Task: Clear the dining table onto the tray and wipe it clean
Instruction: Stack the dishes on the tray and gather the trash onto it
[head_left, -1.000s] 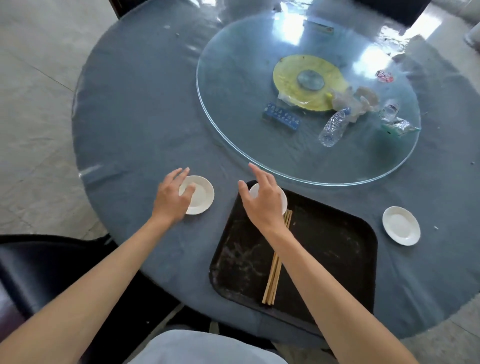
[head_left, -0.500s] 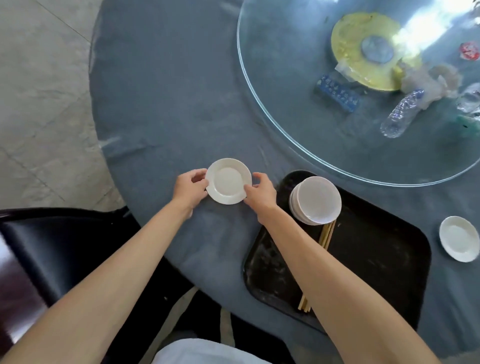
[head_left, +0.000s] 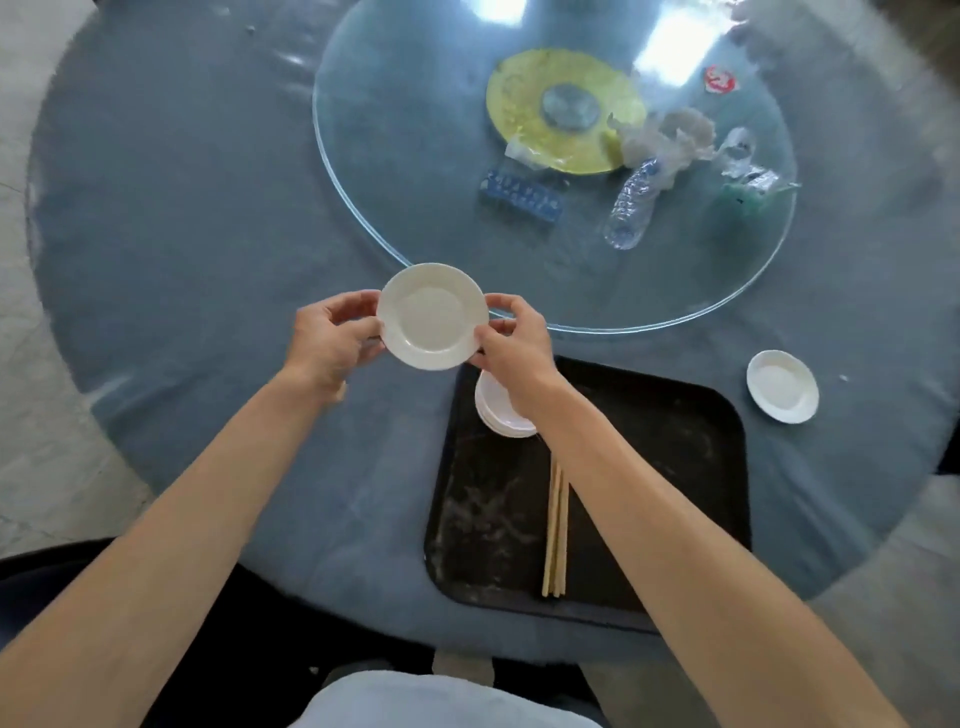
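Observation:
A small white saucer (head_left: 432, 316) hangs above the blue-grey tablecloth (head_left: 197, 218). My left hand (head_left: 332, 338) pinches its left rim and my right hand (head_left: 514, 343) pinches its right rim. Just to the right and nearer lies a black tray (head_left: 675, 467). A stack of white saucers (head_left: 496, 410) sits in its far left corner, partly hidden by my right wrist. Wooden chopsticks (head_left: 556, 530) lie lengthwise on the tray. Another white saucer (head_left: 782, 385) rests on the cloth to the right of the tray.
A glass turntable (head_left: 415, 156) covers the table's middle. On it lie a yellow disc (head_left: 519, 109), a blue packet (head_left: 521, 196), a crushed plastic bottle (head_left: 631, 208), crumpled tissue (head_left: 670, 135) and wrappers (head_left: 748, 176). A dark chair (head_left: 47, 566) stands at my near left.
Both hands lifted the saucer off the cloth and carried it up and to the right, toward the tray. One second ago my right hand was at the tray's saucer stack.

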